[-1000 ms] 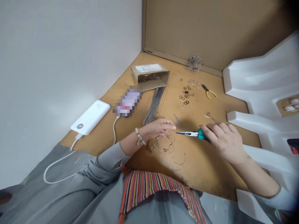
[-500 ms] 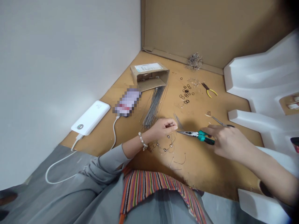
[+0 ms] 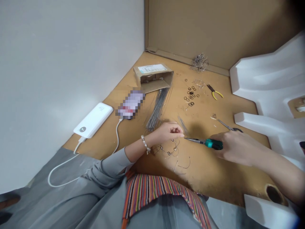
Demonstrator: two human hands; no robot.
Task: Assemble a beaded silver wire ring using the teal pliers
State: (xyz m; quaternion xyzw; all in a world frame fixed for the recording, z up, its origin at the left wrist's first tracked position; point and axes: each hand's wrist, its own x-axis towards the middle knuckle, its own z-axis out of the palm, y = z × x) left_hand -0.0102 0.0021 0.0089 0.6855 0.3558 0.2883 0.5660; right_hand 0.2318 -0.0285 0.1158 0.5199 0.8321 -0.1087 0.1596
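- Gripping green pliers (image 3: 210, 143), the right hand (image 3: 234, 148) is pointing them leftward.
- The left hand (image 3: 170, 131) is pinching just beside them (what exactly, I cannot tell).

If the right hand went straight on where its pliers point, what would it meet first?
Led by the pliers, the right hand would probably first meet the fingertips of the left hand; any gap in depth is hard to judge.

2 forearms (image 3: 134, 155) angled inward, L fingers (image 3: 176, 127) pinched, R fingers (image 3: 219, 136) curled.
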